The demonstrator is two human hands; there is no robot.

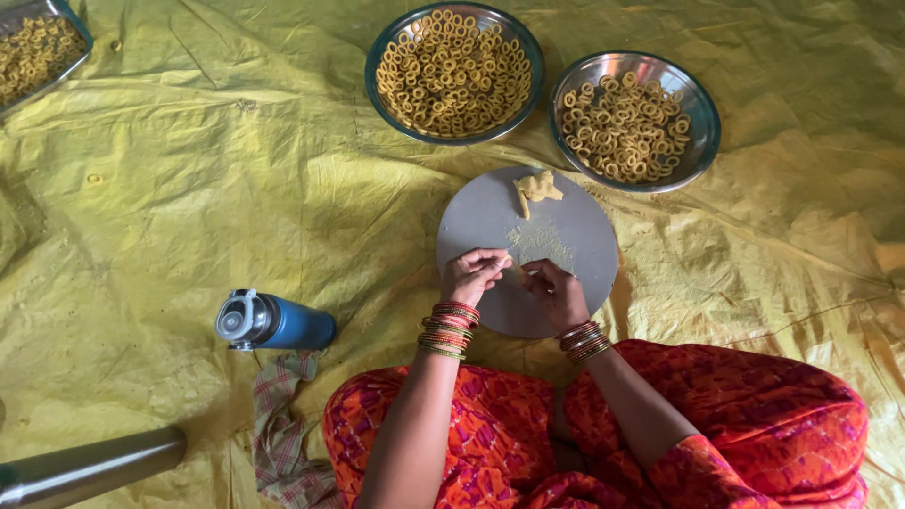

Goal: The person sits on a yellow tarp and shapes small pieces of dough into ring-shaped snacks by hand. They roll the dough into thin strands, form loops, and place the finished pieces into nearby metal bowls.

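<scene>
The person sits on the floor on a yellow tarpaulin [189, 170], both forearms reaching forward from the lap toward twelve o'clock over a round grey board [490, 221]. The left hand [471, 275] is curled, palm turned inward, its fingertips bunched at the hand's one o'clock side. The right hand [556, 292] lies knuckles up, fingers bent toward its eleven o'clock. Between the two hands a thin strip of dough [516, 267] is pinched, the left grip pressed on one end and the right grip on the other; its long axis runs roughly from nine to three o'clock, just above the board's lower half. It is too small to tell whether it is straight or already curved. Stacked red and green bangles [448, 328] circle both wrists.

On the board at twelve o'clock from the hands lies a dusting of flour [542, 243], and beyond it a lump of yellow dough [539, 187] near the far rim. Past the board stand two steel plates of dough rings [452, 71], one at eleven o'clock, the other [630, 118] at one o'clock. At nine o'clock from the hands a blue bottle [278, 322] lies on its side, cap pointing to nine o'clock, beside a checked cloth [283, 415].
</scene>
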